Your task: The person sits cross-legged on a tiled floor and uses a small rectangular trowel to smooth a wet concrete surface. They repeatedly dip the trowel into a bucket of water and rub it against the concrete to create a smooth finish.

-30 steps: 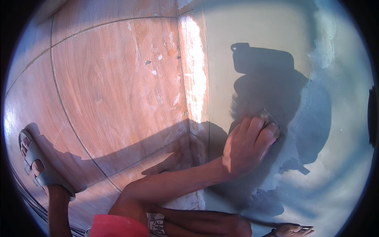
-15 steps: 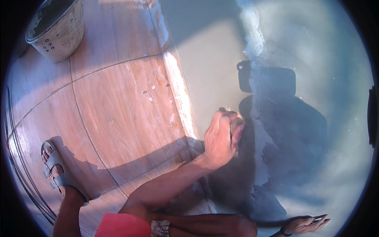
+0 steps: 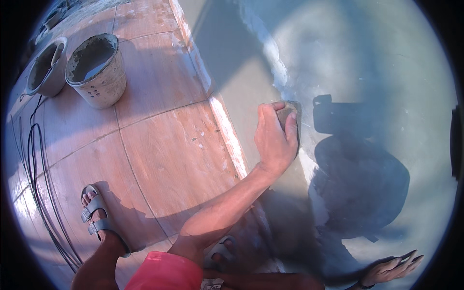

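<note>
My left hand (image 3: pixel 275 137) is closed around a small brownish block (image 3: pixel 291 110), possibly a sponge or a hand float; its exact kind does not show. The block is against the smooth grey plastered wall (image 3: pixel 251 92), beside a rough whitish strip (image 3: pixel 275 65) running along it. At the lower right, my right hand (image 3: pixel 390 269) is open with fingers stretched out and nothing in it. It is close to the wall surface; whether it touches cannot be made out. My head and body cast a dark shadow across the wall.
A mortar-stained bucket (image 3: pixel 104 89) stands on the wood-look floor tiles (image 3: pixel 169 150), with a wider tub (image 3: pixel 50 82) beside it. Black cables (image 3: pixel 41 193) run along the left. My sandalled foot (image 3: pixel 98 212) is on the tiles. A white-smeared skirting edge (image 3: pixel 227 133) borders the wall.
My left hand has moved farther up along the wall with the block, onto the whitish strip's edge. The view has shifted, bringing the tub and more of the bucket into sight. My right hand stays open.
</note>
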The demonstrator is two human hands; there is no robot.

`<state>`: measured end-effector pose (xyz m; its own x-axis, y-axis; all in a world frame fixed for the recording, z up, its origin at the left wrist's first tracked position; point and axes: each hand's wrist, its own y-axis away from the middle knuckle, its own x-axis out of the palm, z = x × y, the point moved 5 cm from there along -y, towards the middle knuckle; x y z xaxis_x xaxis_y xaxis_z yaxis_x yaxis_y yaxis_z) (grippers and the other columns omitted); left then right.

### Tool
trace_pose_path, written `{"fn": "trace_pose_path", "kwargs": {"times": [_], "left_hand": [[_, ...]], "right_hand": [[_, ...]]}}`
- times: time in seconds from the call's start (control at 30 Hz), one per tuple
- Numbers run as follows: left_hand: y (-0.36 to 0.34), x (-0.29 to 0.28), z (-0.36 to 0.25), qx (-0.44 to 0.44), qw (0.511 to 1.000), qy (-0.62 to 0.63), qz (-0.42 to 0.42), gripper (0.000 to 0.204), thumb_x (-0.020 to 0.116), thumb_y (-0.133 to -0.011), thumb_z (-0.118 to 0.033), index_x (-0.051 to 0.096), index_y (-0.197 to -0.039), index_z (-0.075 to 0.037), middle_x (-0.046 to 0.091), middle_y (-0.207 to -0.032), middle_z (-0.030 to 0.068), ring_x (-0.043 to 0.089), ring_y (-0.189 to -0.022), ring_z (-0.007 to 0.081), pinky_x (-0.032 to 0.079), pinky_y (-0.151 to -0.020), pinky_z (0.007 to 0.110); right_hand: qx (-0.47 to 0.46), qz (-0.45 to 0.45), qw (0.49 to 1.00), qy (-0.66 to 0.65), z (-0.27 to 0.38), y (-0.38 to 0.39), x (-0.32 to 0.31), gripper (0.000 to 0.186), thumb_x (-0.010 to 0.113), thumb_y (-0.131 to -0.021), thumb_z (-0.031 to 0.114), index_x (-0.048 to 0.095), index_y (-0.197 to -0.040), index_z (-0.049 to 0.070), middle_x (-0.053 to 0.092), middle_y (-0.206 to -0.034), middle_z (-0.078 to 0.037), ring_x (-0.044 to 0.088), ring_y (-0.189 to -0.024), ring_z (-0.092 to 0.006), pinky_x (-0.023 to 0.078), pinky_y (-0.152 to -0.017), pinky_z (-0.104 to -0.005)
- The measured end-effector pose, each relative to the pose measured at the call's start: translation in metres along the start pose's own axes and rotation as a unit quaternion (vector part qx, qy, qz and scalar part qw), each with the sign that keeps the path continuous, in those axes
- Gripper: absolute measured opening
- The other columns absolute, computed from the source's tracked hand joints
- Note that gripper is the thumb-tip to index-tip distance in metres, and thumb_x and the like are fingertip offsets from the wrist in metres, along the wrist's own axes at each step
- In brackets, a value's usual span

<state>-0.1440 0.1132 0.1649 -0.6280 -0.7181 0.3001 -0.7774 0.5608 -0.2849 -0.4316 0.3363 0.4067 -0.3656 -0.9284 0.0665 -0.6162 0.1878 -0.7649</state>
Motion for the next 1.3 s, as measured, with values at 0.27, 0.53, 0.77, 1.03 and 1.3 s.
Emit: {"fn": "trace_pose_path", "kwargs": {"times": [0.27, 0.53, 0.77, 1.03, 1.3], "left_hand": [[0.112, -0.040, -0.038, 0.065, 0.962, 0.026, 0.263, 0.051, 0.074, -0.087, -0.017, 0.047, -0.126, 0.002, 0.057, -0.111, 0.0240, 0.061, -0.103, 0.0407, 0.052, -0.086, 0.044], [-0.061, -0.119, -0.060, 0.087, 0.889, -0.310, 0.326, 0.052, 0.071, -0.088, -0.020, 0.043, -0.127, -0.001, 0.061, -0.108, 0.0248, 0.060, -0.104, 0.0416, 0.049, -0.090, 0.047], [-0.100, -0.279, -0.198, 0.133, 0.673, -0.647, 0.332, 0.053, 0.078, -0.081, -0.017, 0.048, -0.124, -0.009, 0.064, -0.106, 0.0155, 0.062, -0.104, 0.0316, 0.054, -0.083, 0.043], [-0.060, -0.421, -0.261, -0.004, 0.655, -0.738, 0.162, 0.049, 0.076, -0.082, -0.008, 0.051, -0.124, -0.007, 0.061, -0.108, 0.0176, 0.065, -0.095, 0.0315, 0.055, -0.082, 0.042], [-0.053, -0.442, -0.126, -0.067, 0.731, -0.604, 0.310, 0.052, 0.077, -0.082, -0.016, 0.051, -0.125, -0.004, 0.062, -0.113, 0.0168, 0.059, -0.111, 0.0350, 0.051, -0.091, 0.043]], "right_hand": [[0.138, 0.004, 0.930, -0.341, -0.016, 0.046, 0.002, 0.044, 0.044, -0.103, 0.031, 0.058, -0.129, -0.001, 0.053, -0.137, -0.026, 0.048, -0.130, -0.0391, 0.039, -0.108, -0.0512], [0.204, 0.289, 0.399, -0.846, 0.191, 0.069, 0.020, 0.027, 0.054, -0.096, 0.011, 0.064, -0.118, -0.001, 0.070, -0.109, -0.021, 0.068, -0.100, -0.0354, 0.053, -0.090, -0.0449], [0.114, 0.463, 0.097, -0.874, 0.456, 0.083, -0.017, 0.032, 0.053, -0.097, 0.008, 0.058, -0.125, -0.006, 0.071, -0.104, -0.015, 0.069, -0.093, -0.0184, 0.053, -0.083, -0.0293], [-0.019, 0.332, 0.202, -0.921, 0.575, -0.060, -0.048, 0.040, 0.056, -0.091, 0.005, 0.056, -0.132, 0.001, 0.065, -0.116, -0.021, 0.062, -0.111, -0.0330, 0.051, -0.093, -0.0415], [-0.172, 0.019, 0.600, -0.781, 0.664, -0.182, -0.094, 0.048, 0.062, -0.087, 0.015, 0.056, -0.133, 0.007, 0.060, -0.127, -0.018, 0.050, -0.125, -0.0364, 0.029, -0.116, -0.0500]]}}
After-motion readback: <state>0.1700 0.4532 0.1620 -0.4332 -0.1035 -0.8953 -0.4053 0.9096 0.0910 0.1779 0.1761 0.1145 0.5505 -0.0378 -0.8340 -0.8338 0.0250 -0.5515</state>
